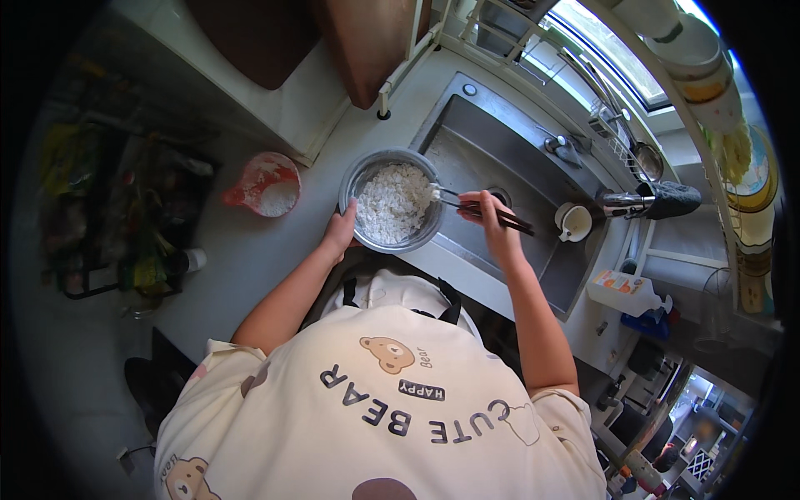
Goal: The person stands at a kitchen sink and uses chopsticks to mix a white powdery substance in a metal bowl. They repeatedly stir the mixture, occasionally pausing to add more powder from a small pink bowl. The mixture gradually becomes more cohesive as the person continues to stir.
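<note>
My left hand [341,231] grips the near left rim of a round metal bowl [392,246], its thumb over the edge. White, crumbly, flour-like dough [395,203] lies inside. The bowl is by the near left corner of the sink, partly over its basin. My right hand [490,219] is closed around dark chopsticks [515,223], whose pale tips reach over the bowl's right rim. A white clump sticks at their tips. On the counter left of the bowl stands a red plastic scoop or cup [292,181] with white powder in it.
The stainless steel sink [475,144] holds a small white cup [574,222] at its right side. A spray bottle [622,294] lies or stands beyond the sink's right end. A wire rack [406,69] and brown boards [369,50] are at the back. Packages [144,250] crowd the left.
</note>
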Tool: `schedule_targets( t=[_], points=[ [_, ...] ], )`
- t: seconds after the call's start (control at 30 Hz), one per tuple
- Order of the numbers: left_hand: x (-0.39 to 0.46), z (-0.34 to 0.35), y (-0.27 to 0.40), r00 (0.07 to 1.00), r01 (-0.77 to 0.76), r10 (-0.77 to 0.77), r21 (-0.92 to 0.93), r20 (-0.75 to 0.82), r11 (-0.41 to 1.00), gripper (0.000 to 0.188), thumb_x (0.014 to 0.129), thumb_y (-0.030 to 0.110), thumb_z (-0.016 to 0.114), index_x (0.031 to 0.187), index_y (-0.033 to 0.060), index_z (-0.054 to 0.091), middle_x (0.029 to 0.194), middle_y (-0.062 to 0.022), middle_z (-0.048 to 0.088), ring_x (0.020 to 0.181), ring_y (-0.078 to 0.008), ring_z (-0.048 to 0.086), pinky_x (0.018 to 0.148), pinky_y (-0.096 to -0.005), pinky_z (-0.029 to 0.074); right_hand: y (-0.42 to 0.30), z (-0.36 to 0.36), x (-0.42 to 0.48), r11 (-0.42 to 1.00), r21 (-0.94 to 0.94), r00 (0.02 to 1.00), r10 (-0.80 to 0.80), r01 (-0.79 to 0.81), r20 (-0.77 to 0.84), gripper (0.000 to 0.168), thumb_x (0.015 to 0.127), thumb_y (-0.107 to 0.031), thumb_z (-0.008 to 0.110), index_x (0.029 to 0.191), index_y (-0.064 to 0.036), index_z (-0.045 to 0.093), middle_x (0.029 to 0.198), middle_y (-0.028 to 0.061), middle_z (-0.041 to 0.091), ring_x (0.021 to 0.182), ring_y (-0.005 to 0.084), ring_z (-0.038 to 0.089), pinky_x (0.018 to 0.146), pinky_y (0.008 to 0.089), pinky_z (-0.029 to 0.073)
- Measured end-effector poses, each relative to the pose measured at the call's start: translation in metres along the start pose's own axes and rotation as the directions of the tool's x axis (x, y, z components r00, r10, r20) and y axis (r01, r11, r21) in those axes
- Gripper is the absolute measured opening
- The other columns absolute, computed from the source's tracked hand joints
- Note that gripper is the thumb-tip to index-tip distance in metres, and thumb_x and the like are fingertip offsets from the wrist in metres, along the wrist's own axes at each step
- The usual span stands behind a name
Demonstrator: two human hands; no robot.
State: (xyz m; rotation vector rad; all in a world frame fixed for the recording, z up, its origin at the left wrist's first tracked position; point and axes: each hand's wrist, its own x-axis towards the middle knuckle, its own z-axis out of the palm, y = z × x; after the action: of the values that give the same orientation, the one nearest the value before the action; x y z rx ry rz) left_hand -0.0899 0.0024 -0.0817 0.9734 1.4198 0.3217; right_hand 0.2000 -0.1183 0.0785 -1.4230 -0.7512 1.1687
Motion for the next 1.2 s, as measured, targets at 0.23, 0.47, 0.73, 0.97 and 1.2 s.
schedule_targets(
  t=[0.23,0.47,0.73,0.97,1.2],
  points=[
    [0.009,-0.025,0.016,0.948,-0.196,0.27,0.359,-0.169,0.913,0.06,0.095,0.05,0.051,0.12,-0.0031,0.06,0.116,-0.0259,0.064,0.108,-0.0389,0.061,0.094,-0.0417,0.046,0.07,0.059,0.042,0.959,-0.249,0.967,-0.184,0.138,-0.176,0.017,0.097,-0.015,0.059,0.101,0.0,0.064,0.088,0.0092,0.069,0.078,0.0141,0.066,0.072,0.0265,0.052],
    [0.025,-0.037,0.047,0.805,-0.456,0.554,0.376,-0.213,0.807,0.043,0.099,0.035,0.053,0.128,0.0043,0.055,0.118,-0.0201,0.064,0.11,-0.0335,0.061,0.092,-0.0374,0.047,0.095,0.08,0.033,0.997,-0.07,0.997,-0.036,0.031,-0.071,0.018,0.097,-0.012,0.057,0.098,0.004,0.066,0.089,0.0086,0.07,0.083,0.0135,0.067,0.078,0.0266,0.054],
    [0.027,-0.028,0.067,0.761,-0.528,0.627,0.402,-0.168,0.748,0.04,0.1,0.028,0.048,0.14,0.0307,0.048,0.105,-0.02,0.067,0.093,-0.0375,0.066,0.077,-0.0426,0.051,0.103,0.1,0.046,0.992,0.116,0.998,0.039,-0.043,0.044,0.021,0.098,-0.012,0.054,0.103,0.007,0.062,0.096,0.0125,0.066,0.091,0.0193,0.066,0.088,0.031,0.053],
    [0.034,-0.029,0.065,0.712,-0.581,0.687,0.428,-0.144,0.692,0.04,0.099,0.026,0.049,0.139,0.0316,0.049,0.103,-0.0199,0.067,0.09,-0.038,0.065,0.073,-0.0436,0.051,0.096,0.116,0.056,0.997,0.054,0.997,-0.055,0.052,0.049,0.015,0.096,-0.009,0.055,0.097,0.002,0.065,0.09,0.0072,0.067,0.087,0.0156,0.064,0.082,0.0281,0.051],
    [0.04,-0.03,0.061,0.711,-0.564,0.688,0.466,-0.145,0.682,0.041,0.098,0.026,0.05,0.138,0.0332,0.049,0.098,-0.0189,0.068,0.087,-0.0383,0.066,0.072,-0.0448,0.051,0.076,0.083,0.067,0.914,-0.364,0.978,-0.207,0.179,-0.038,0.013,0.091,-0.009,0.058,0.097,0.0,0.065,0.092,0.0124,0.067,0.087,0.0231,0.066,0.079,0.0313,0.051]
  ],
)
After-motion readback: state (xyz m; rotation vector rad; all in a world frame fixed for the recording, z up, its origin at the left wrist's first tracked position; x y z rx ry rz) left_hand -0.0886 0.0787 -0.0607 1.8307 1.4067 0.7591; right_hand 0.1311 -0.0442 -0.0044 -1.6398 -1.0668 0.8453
